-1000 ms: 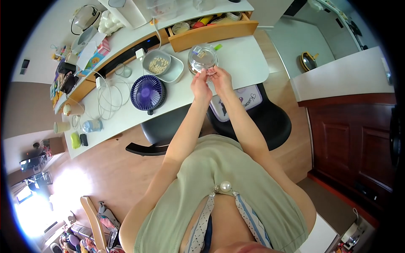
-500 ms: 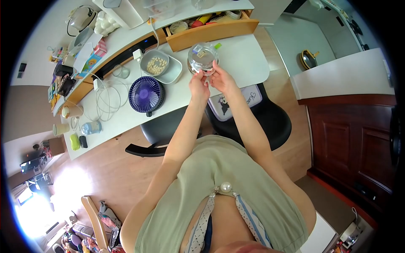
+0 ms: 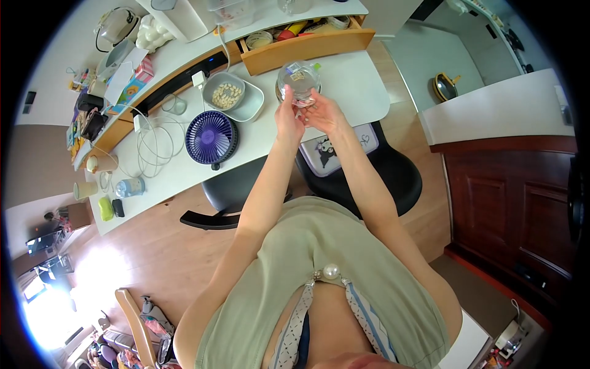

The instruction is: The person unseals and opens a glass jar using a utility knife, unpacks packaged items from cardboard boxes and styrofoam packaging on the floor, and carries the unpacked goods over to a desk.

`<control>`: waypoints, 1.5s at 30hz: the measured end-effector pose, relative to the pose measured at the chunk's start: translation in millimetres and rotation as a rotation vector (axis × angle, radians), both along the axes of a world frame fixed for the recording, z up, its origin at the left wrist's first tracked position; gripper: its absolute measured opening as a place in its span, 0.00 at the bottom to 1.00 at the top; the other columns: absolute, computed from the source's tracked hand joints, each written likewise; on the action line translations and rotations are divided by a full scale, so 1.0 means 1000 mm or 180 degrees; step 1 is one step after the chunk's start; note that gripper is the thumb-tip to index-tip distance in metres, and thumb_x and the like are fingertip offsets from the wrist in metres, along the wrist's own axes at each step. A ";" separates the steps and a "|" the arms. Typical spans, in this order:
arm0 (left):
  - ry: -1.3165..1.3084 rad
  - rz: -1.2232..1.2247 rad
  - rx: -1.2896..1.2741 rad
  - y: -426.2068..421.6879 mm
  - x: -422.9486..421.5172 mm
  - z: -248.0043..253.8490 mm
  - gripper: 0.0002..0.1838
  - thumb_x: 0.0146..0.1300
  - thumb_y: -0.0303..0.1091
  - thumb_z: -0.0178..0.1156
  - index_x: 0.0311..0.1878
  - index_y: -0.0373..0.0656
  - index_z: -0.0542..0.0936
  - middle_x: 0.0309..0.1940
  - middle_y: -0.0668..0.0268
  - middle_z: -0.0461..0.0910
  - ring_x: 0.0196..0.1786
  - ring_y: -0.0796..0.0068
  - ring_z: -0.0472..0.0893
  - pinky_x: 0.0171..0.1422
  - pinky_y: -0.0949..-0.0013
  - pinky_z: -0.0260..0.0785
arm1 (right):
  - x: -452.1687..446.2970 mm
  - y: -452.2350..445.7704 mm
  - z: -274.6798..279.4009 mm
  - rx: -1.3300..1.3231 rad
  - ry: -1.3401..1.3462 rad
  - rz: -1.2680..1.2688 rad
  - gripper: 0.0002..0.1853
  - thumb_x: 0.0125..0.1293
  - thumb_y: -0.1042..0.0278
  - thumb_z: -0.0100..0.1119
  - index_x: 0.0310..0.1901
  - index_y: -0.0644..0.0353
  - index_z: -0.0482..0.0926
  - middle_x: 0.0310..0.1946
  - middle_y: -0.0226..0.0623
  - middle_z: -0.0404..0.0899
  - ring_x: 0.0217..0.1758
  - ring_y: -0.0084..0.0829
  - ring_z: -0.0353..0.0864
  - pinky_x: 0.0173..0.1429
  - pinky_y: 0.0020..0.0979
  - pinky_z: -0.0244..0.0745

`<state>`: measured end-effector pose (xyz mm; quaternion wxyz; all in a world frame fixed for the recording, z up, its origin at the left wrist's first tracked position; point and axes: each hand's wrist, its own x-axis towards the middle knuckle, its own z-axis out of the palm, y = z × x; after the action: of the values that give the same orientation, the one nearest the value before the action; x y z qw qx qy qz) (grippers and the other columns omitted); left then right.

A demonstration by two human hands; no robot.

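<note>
A clear round plastic container (image 3: 298, 79) with a small label and a green bit at its edge is at the right part of the white desk (image 3: 353, 98). My left hand (image 3: 289, 117) is closed on its near left side, thumb pointing up along the wall. My right hand (image 3: 324, 115) grips the near right side with bent fingers. Something reddish shows low in the container between my hands, too small to name. Whether the container rests on the desk or is held just above it, I cannot tell.
Left of my hands stand a grey bowl of pale nuts or seeds (image 3: 225, 93), a pale tray (image 3: 253, 103) and a purple fan (image 3: 211, 138). An open drawer (image 3: 307, 50) juts out behind the container. A black chair (image 3: 387, 178) sits below the desk's edge.
My left thumb has moved up along the container's side, and the right fingers have shifted lower. The container appears slightly turned. The rest of the scene is only slightly displaced by head motion.
</note>
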<state>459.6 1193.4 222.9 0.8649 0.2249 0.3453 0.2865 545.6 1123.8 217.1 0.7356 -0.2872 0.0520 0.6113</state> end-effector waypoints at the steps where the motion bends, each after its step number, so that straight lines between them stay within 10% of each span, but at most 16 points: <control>1: 0.0063 -0.0181 0.0092 0.003 0.000 0.001 0.24 0.61 0.56 0.58 0.48 0.45 0.74 0.38 0.72 0.75 0.39 0.79 0.70 0.35 0.72 0.55 | 0.000 0.003 -0.003 -0.0002 0.0056 -0.0088 0.20 0.67 0.53 0.50 0.52 0.61 0.71 0.43 0.40 0.76 0.49 0.34 0.73 0.47 0.38 0.67; 8: 0.0392 -0.0257 -0.0090 0.016 0.008 -0.002 0.25 0.54 0.52 0.67 0.47 0.44 0.74 0.40 0.70 0.73 0.44 0.73 0.69 0.45 0.64 0.59 | 0.013 0.003 -0.008 0.0133 -0.0054 0.0212 0.18 0.67 0.54 0.50 0.49 0.62 0.72 0.40 0.40 0.75 0.42 0.32 0.71 0.40 0.33 0.64; 14: 0.2528 0.1094 0.2990 0.028 0.021 0.002 0.34 0.46 0.54 0.71 0.49 0.37 0.74 0.48 0.59 0.72 0.58 0.59 0.68 0.65 0.61 0.56 | 0.010 0.009 -0.003 -0.0790 0.0130 -0.0926 0.12 0.63 0.55 0.59 0.35 0.55 0.74 0.26 0.28 0.70 0.33 0.24 0.67 0.37 0.30 0.63; 20: 0.2785 -0.0388 0.5866 0.056 0.052 0.036 0.37 0.46 0.61 0.66 0.54 0.44 0.75 0.58 0.59 0.71 0.60 0.58 0.70 0.62 0.58 0.60 | -0.002 0.008 0.003 -0.0773 0.0012 -0.1089 0.16 0.56 0.54 0.69 0.27 0.52 0.72 0.24 0.24 0.69 0.31 0.22 0.67 0.36 0.26 0.62; 23: 0.2985 -0.1647 0.5194 0.062 0.058 0.048 0.38 0.46 0.65 0.64 0.53 0.45 0.76 0.55 0.62 0.75 0.55 0.61 0.75 0.59 0.58 0.65 | 0.005 0.011 -0.001 -0.0879 -0.0018 -0.1210 0.14 0.56 0.58 0.69 0.30 0.53 0.73 0.22 0.24 0.68 0.30 0.22 0.66 0.36 0.26 0.63; 45: 0.2596 -0.1120 0.4291 0.052 0.058 0.036 0.34 0.43 0.61 0.68 0.48 0.46 0.77 0.51 0.62 0.74 0.51 0.62 0.77 0.50 0.62 0.72 | 0.018 0.019 0.049 -0.1910 -0.1645 -0.0805 0.06 0.57 0.72 0.62 0.30 0.61 0.73 0.22 0.31 0.69 0.19 0.22 0.64 0.21 0.25 0.59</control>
<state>517.2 1245.0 259.3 0.3816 0.8362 0.3462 0.1881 563.2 1143.2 266.1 0.6774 -0.6242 0.0764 0.3817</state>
